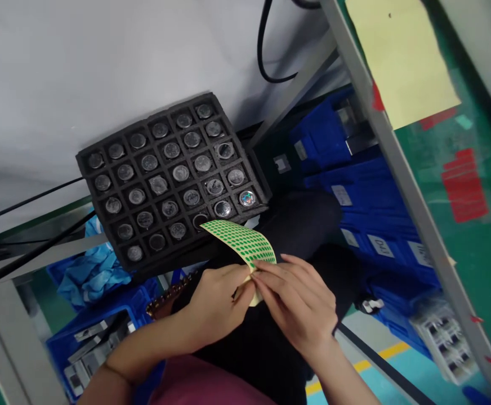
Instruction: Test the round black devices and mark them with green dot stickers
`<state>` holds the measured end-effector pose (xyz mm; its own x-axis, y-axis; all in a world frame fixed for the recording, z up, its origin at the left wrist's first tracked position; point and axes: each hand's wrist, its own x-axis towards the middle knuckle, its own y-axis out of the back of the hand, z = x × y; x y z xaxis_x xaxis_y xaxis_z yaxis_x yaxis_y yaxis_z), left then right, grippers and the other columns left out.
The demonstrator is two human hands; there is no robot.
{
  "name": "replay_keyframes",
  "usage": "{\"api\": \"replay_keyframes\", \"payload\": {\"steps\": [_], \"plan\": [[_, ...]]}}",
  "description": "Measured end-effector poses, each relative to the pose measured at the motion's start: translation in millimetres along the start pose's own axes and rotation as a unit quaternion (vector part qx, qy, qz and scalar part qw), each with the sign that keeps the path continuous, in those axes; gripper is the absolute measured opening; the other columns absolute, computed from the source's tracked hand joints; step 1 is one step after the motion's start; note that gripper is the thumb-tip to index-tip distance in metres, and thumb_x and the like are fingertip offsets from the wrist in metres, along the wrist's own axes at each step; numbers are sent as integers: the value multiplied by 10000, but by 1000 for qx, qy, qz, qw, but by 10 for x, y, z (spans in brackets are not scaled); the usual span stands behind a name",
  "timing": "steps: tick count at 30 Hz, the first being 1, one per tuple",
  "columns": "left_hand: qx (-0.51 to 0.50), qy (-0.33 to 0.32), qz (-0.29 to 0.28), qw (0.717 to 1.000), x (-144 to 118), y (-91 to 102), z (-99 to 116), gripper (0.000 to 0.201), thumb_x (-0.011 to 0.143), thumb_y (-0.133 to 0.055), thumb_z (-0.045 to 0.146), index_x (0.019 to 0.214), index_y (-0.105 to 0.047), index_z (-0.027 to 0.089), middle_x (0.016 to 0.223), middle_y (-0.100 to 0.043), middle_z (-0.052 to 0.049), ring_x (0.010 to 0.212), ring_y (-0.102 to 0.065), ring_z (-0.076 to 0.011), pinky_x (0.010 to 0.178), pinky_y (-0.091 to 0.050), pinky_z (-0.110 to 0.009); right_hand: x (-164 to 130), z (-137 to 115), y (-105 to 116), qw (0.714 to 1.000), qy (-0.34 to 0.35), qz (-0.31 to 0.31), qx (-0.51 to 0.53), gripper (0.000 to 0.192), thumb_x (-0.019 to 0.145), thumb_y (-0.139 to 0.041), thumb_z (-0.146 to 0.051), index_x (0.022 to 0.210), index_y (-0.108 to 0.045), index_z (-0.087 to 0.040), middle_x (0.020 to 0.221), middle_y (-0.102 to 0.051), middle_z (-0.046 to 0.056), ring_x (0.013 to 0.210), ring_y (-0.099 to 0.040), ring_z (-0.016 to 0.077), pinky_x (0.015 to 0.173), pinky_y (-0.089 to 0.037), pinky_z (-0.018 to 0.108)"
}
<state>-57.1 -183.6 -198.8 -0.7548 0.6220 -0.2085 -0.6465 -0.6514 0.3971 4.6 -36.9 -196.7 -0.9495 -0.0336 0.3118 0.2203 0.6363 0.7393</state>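
1. The sticker sheet [242, 243] ran with its long axis from the hands up and to the left, its free end pointing at the near edge of the foam tray [167, 180], and it curled over so its printed face showed.
2. It was a pale yellow backing sheet covered in close rows of small green dots; the lower end was hidden between the fingers.
3. The left hand [211, 306] pinched the sheet's lower edge between thumb and fingers, and the right hand [298, 301] met it there, fingertips pressed to the same edge.
4. Both hands sat just below the tray, above the person's dark lap, with a pink sleeve at the bottom of the view.
5. The sheet's tip overlapped the tray's near edge in the view; whether it touched could not be told.
6. The tray was black foam with a grid of square pockets, each holding a round metal disc [181, 172]; it overhung the edge of the white table [59, 84].
7. Open room lay to the right of the hands; blue bins [355, 185] and a grey metal frame post [397, 169] stood beyond, and black cables [30, 199] ran at left.
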Motion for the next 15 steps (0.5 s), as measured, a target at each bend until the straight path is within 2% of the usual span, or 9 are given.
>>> {"api": "replay_keyframes", "payload": {"steps": [2, 4, 6, 7, 9, 10, 12, 15], "plan": [[-35, 55, 6, 998, 8, 36, -52, 227, 851, -530, 141, 635, -598, 160, 555, -587, 19, 504, -505, -94, 498, -380, -198, 59, 99, -39, 1000, 3, 15, 11, 164, 850, -659, -81, 964, -647, -199, 956, -762, 74, 845, -715, 198, 908, -523, 422], [-108, 128, 45, 985, 3, 110, -137, 220, 844, -582, 211, 642, -645, 152, 541, -602, 17, 481, -514, -95, 459, -382, -188, 185, 315, -104, 998, -45, 34, 42, 87, 869, -640, -128, 898, -652, -209, 945, -747, 74, 874, -703, 203, 875, -535, 404], [-177, 182, 149, 956, -8, 224, -251, 155, 807, -649, 266, 743, -717, 143, 615, -679, -5, 532, -591, -119, 488, -457, -193, 369, 637, -211, 986, -144, 15, 82, 85, 889, -605, -192, 819, -648, -212, 889, -727, 64, 854, -693, 200, 797, -547, 360], [-197, 195, 217, 936, -12, 292, -315, 147, 778, -688, 277, 793, -737, 139, 662, -712, -17, 575, -630, -135, 530, -504, -207, 467, 818, -282, 974, -199, -26, 103, 120, 891, -588, -222, 784, -641, -208, 854, -718, 57, 827, -688, 197, 774, -545, 345], [-213, 200, 330, 898, -14, 427, -441, 185, 731, -750, 282, 846, -750, 137, 733, -746, -30, 657, -679, -154, 622, -560, -231, 637, 1159, -447, 958, -239, -95, 126, 143, 860, -591, -221, 726, -630, -193, 725, -696, 34, 681, -672, 180, 659, -537, 303], [-218, 195, 365, 884, -12, 484, -498, 201, 723, -766, 283, 862, -751, 139, 760, -755, -33, 694, -693, -157, 660, -572, -236, 695, 1298, -533, 951, -250, -126, 133, 146, 841, -592, -203, 699, -625, -186, 668, -681, 23, 619, -657, 169, 612, -522, 285], [-222, 188, 395, 871, -2, 556, -593, 225, 724, -777, 286, 896, -745, 143, 809, -764, -38, 767, -712, -163, 718, -581, -240, 750, 1483, -689, 942, -260, -166, 133, 144, 807, -589, -167, 667, -622, -180, 614, -666, 12, 563, -632, 156, 568, -489, 263], [-224, 194, 399, 868, 28, 542, -673, 268, 722, -775, 314, 923, -729, 141, 830, -763, -44, 825, -722, -183, 766, -586, -267, 722, 1552, -835, 936, -273, -194, 111, 119, 794, -581, -162, 695, -642, -186, 697, -699, 26, 651, -646, 167, 626, -473, 270]]}}
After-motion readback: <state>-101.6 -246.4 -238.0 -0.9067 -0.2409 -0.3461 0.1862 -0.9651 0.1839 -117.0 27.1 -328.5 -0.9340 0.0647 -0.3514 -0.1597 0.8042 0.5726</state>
